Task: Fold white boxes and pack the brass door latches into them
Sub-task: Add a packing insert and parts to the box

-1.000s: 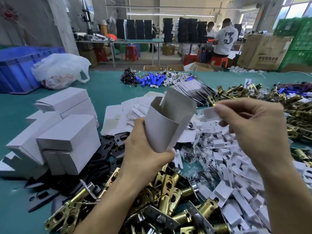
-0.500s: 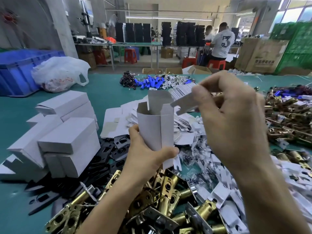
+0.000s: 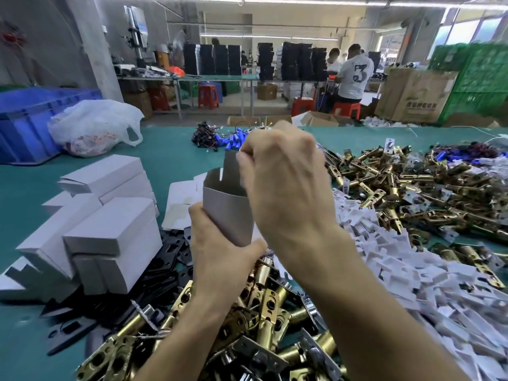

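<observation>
Teal table (image 3: pixel 170 160), brass latches (image 3: pixel 398 185), folded white boxes (image 3: pixel 110 243), black plates (image 3: pixel 165 270)

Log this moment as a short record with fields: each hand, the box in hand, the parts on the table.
left hand: grips the lower part of the white box, open end up
right hand: fingers curled at the box's open top; what it holds is hidden
brass latches: loose pile under the hands, more at right
folded boxes: stacked at left
white inserts: heap at right
black plates: beside the stack
table: green top
</observation>
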The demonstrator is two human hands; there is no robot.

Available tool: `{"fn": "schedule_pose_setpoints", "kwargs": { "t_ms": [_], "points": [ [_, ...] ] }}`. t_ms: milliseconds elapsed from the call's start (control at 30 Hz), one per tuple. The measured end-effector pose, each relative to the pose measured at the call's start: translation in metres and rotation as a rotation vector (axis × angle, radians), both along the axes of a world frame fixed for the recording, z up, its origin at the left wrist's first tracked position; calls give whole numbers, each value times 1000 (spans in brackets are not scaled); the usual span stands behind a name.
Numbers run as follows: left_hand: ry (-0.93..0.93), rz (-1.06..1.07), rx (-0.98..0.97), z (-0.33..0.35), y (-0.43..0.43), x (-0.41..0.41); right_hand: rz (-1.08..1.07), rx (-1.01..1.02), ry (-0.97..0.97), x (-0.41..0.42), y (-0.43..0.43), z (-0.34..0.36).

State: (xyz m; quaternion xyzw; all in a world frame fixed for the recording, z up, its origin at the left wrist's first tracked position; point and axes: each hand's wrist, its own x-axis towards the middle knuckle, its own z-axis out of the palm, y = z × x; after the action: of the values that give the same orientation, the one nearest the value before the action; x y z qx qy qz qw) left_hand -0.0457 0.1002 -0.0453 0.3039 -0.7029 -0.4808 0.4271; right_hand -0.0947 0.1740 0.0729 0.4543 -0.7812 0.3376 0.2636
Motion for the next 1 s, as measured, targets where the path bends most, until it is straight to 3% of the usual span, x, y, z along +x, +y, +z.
{"fn": "schedule_pose_setpoints", "kwargs": {
  "t_ms": [167, 333, 467, 667, 767, 867, 1000],
  "points": [
    [45, 37, 1, 9, 4, 0, 3, 297, -167, 14, -2, 13],
    [80, 55, -11, 4, 2, 3, -144, 352, -223, 4, -11, 9],
    [50, -20, 55, -2, -2, 5, -163, 261, -272, -15, -8, -3],
    [170, -134, 193, -4, -4, 2, 44, 300, -261, -40, 2, -7],
    [207, -129, 250, -4, -7, 2, 167, 93, -274, -41, 8, -22],
    [200, -131, 280, -5, -9, 2, 230, -137, -441, -39, 19, -43],
    [178, -226, 329, -5, -8, 0, 350, 28, -736, -44, 29, -69]
  ]
}}
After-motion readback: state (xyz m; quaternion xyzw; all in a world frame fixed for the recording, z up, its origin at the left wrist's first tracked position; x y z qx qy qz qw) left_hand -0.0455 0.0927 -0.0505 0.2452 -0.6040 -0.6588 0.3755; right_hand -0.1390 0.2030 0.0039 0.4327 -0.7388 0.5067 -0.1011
